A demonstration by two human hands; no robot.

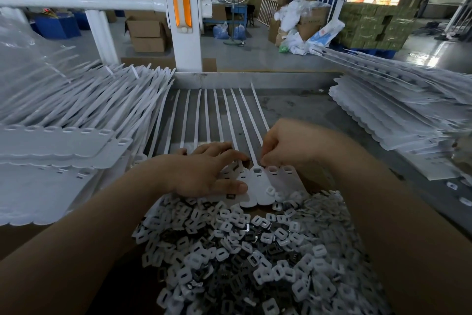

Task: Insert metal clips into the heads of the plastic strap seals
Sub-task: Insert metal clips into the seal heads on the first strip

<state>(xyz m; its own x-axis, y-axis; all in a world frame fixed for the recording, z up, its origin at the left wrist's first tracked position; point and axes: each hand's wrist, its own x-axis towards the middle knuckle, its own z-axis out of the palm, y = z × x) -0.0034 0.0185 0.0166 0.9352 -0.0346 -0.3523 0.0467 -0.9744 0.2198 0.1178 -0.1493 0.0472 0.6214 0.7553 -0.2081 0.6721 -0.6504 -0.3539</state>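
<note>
A: Please begin from the left side. What lies there?

B: A large stack of white strap seals [63,120], flat and smooth, their thin tails fanned toward the far side. Next comes the left hand [204,171]. Its fingers are straight and spread, pressing flat on the row of seals [258,181] that is being worked. It holds nothing; it only keeps the row in place.

A: And the row itself?

B: It lies on the metal table [301,107], just behind the heap of clips [242,250]. The long axis of each seal goes away from the person: round paddle ends near the heap, slotted heads in the middle, narrow tails reaching the far edge.

A: Which hand is nearer to the open heads?

B: The right hand [288,146]. Its fingertips are curled together, directly above and touching the head zone, as if pinching something small. Whether a clip is between them I cannot tell. Two heads just to the right of the fingertips look still open, so I judge the work goes that way, pressing downward.

A: The clips?

B: Small squarish pieces, white plastic and dark shiny metal mixed, each with a slot. At the far right, another pile of white seals [398,112], with scalloped edges.
</note>
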